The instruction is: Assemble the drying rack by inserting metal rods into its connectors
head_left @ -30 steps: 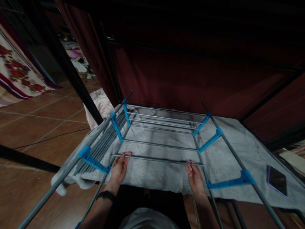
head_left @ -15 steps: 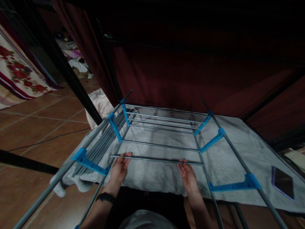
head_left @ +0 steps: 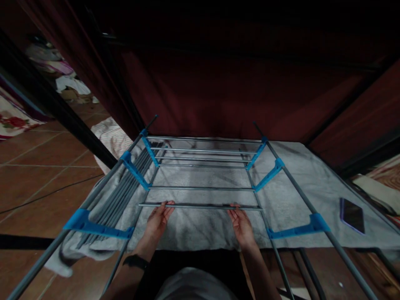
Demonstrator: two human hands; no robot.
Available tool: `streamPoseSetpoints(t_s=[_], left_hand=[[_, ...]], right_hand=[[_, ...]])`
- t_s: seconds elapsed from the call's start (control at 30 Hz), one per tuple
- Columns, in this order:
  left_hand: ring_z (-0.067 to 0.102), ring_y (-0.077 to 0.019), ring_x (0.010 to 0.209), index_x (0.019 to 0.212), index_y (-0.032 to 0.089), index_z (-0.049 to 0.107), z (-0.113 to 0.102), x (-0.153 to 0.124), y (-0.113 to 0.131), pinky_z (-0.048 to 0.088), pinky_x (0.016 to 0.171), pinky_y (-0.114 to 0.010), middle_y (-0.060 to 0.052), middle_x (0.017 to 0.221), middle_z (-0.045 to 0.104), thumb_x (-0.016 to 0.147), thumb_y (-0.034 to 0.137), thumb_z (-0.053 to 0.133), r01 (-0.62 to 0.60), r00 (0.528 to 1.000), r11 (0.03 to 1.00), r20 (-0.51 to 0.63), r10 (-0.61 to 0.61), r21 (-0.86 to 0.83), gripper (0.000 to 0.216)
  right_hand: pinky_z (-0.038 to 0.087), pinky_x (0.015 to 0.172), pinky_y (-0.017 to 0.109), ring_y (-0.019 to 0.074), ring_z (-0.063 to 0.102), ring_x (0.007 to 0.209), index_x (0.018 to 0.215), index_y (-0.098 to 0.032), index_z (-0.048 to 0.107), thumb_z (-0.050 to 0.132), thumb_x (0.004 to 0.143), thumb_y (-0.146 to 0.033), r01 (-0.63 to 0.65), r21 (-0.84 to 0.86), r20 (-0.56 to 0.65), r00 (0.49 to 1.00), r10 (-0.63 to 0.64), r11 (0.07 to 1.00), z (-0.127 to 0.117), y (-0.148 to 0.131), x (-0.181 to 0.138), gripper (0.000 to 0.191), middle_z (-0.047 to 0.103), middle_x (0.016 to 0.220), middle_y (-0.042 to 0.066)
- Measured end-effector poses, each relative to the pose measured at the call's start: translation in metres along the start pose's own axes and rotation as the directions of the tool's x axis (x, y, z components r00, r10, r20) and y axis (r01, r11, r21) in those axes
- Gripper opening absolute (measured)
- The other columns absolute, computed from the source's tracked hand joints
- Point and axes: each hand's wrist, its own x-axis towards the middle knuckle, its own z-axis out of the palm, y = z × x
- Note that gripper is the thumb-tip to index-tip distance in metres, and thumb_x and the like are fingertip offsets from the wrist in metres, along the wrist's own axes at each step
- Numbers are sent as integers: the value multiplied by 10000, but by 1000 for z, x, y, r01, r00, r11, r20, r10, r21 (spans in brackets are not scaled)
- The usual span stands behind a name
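A grey metal rod (head_left: 200, 206) lies crosswise over a grey tube frame with blue plastic connectors (head_left: 134, 170). My left hand (head_left: 157, 224) holds the rod near its left end, fingertips curled over it. My right hand (head_left: 240, 223) grips the rod right of its middle. A black band sits on my left wrist. Several more grey rods (head_left: 203, 159) run across the frame further back. A bundle of loose grey rods (head_left: 125, 191) lies along the frame's left side. Everything rests over a grey towel (head_left: 290, 196).
A dark phone (head_left: 352, 215) lies on the towel at the right. A dark red curtain (head_left: 237, 96) hangs behind the frame. Brown floor tiles (head_left: 40, 166) spread to the left, crossed by a black post (head_left: 56, 104). A striped cloth (head_left: 109, 137) lies by the post.
My right hand has slid left along the rod, away from its right end. The view has shifted to the right, and the rod sits slightly closer to the fitted rods.
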Motion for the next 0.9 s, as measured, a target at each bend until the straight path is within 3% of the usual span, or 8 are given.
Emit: streamPoseSetpoints(t_s=[0.13,0.37,0.57,0.7,0.9], left_hand=[[794,-150,758,889,137,685,11,-3,3,676,822,-265,-92,849,796,1051,41,505,86,996,996,-37,-86,1,260],[812,-178,859,934,148,683,35,-13,-13,682,878,-310,-112,954,809,1022,59,560,178,981,984,80,-178,-1,176],[822,-229,977,970,143,725,29,-9,-33,659,997,-375,-128,1015,822,935,67,692,187,971,982,160,-180,-24,90],[818,-253,1010,958,148,747,23,-10,-37,609,1099,-424,-142,993,822,943,88,712,192,971,981,145,-188,-9,71],[804,-198,861,868,150,720,24,-16,-37,640,1006,-366,-110,909,805,975,79,687,146,987,989,66,-146,10,132]], right_hand=[[665,990,371,205,801,1005,941,-272,764,934,724,-257,-3,-1,0,1000,3,1000,3,-1,-3,276,837,1025,3],[637,1047,396,224,793,1037,951,-249,785,944,693,-290,-7,24,-22,1000,8,1000,10,1,-5,306,836,1030,35],[633,1042,414,227,789,1016,919,-265,777,952,683,-311,7,-15,5,1000,-7,1000,23,10,1,298,826,996,27],[634,1034,425,235,792,1010,914,-265,783,970,668,-336,-25,-24,24,999,25,999,22,18,-4,317,830,994,37],[646,991,414,232,794,994,914,-268,788,982,669,-389,-25,-16,22,999,26,1000,20,21,-12,336,830,995,37]])
